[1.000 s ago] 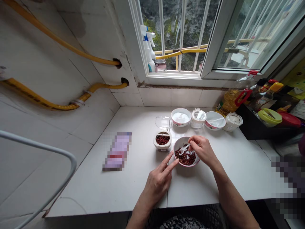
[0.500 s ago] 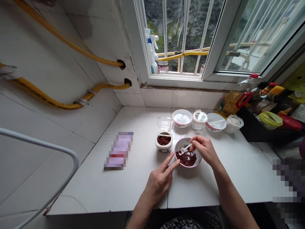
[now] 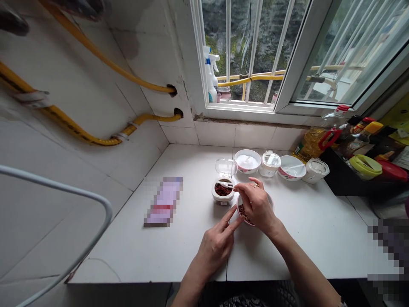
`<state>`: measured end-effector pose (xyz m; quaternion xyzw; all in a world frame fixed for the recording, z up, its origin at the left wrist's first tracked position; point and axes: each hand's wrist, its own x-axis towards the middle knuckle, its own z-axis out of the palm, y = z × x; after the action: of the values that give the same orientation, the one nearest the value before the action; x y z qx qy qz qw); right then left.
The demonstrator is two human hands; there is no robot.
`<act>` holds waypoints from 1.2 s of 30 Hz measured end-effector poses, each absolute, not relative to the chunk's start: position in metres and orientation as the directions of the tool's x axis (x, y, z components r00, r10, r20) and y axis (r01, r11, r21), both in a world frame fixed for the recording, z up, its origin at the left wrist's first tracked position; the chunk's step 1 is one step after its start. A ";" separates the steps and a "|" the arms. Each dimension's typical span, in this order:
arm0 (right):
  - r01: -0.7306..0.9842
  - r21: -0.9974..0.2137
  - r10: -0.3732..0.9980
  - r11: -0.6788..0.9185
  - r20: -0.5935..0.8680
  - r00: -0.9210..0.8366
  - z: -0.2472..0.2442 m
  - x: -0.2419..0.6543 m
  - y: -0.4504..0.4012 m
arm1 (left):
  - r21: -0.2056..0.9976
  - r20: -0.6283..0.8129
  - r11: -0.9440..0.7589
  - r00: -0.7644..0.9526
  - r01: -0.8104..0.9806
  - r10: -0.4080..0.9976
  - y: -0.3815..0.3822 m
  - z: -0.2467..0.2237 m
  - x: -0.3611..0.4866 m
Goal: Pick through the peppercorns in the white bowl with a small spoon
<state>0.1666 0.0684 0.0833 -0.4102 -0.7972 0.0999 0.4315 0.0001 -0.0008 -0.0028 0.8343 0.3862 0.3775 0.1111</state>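
A small white spoon (image 3: 227, 185) is pinched in my right hand (image 3: 258, 205), its head over the mouth of the open spice jar (image 3: 223, 198). Dark red dried spice, which looks like Sichuan peppercorns, fills the jar, and its clear lid (image 3: 226, 166) stands raised behind. Just right of the jar is a white bowl (image 3: 272, 204) with more of the same spice (image 3: 244, 214); my right hand covers much of it. My left hand (image 3: 217, 244) lies with two fingers stretched out against the bowl's near left rim, holding nothing.
Behind stand a bowl of white powder (image 3: 247, 160), a lidded jar (image 3: 270, 163), another bowl (image 3: 291, 169) with a white spoon and a second jar (image 3: 316, 170). An oil bottle (image 3: 311, 138) and a black rack (image 3: 335, 177) of condiments are at right. A blurred purple packet (image 3: 166, 200) lies left.
My right hand has moved left with the spoon, from over the bowl to the spice jar. My left hand keeps its place at the bowl's rim. The view has shifted slightly.
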 end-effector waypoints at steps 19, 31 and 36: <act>0.667 -0.659 0.936 0.348 0.288 -0.203 0.068 0.216 0.067 | 0.468 0.572 -0.695 0.412 0.546 0.709 0.000 -0.001 0.000; 0.279 -0.960 0.997 -0.001 -0.024 -0.078 0.082 0.227 0.069 | 0.493 0.574 -0.697 0.407 0.521 0.711 0.000 -0.004 0.001; 0.518 -0.840 0.985 0.158 0.100 -0.137 0.083 0.227 0.068 | 0.499 0.568 -0.693 0.407 0.521 0.715 -0.001 -0.001 0.000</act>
<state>0.2270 0.0679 0.0829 -0.5562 -0.6759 0.3344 0.3492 0.0003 -0.0006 -0.0014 0.8298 0.3724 0.3972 0.1223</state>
